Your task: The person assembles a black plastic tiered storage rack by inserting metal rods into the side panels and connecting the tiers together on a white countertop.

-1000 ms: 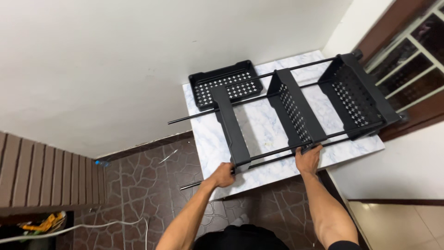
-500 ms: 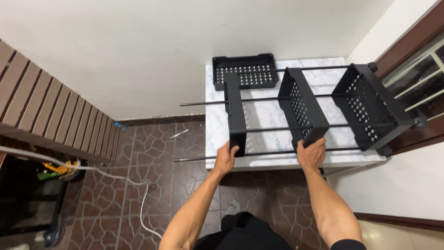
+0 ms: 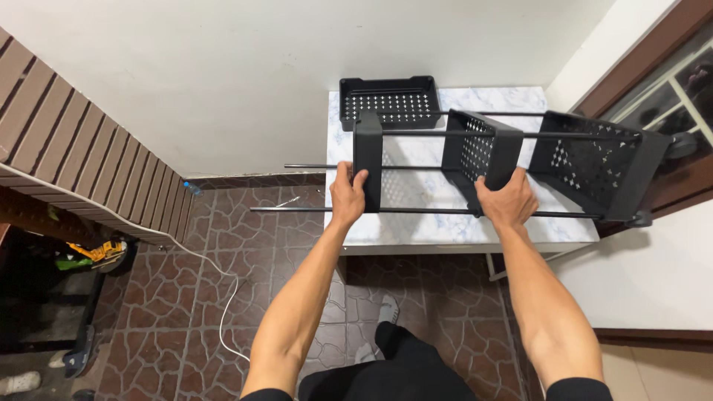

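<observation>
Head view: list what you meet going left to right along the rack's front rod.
Bare rod end → left hand → first black basket → middle basket → right hand → end basket → caster wheel.

A white marble-patterned table [image 3: 416,230] stands against the far white wall [image 3: 297,67]. Below it runs a floor of brown irregular stone tiles [image 3: 186,312], crossed by a white cable [image 3: 226,304]. On the left rise brown slatted boards [image 3: 82,141]. A window with a brown frame [image 3: 668,67] sits far right. Near left, what may be a sandal [image 3: 78,353] lies in shadow.
</observation>
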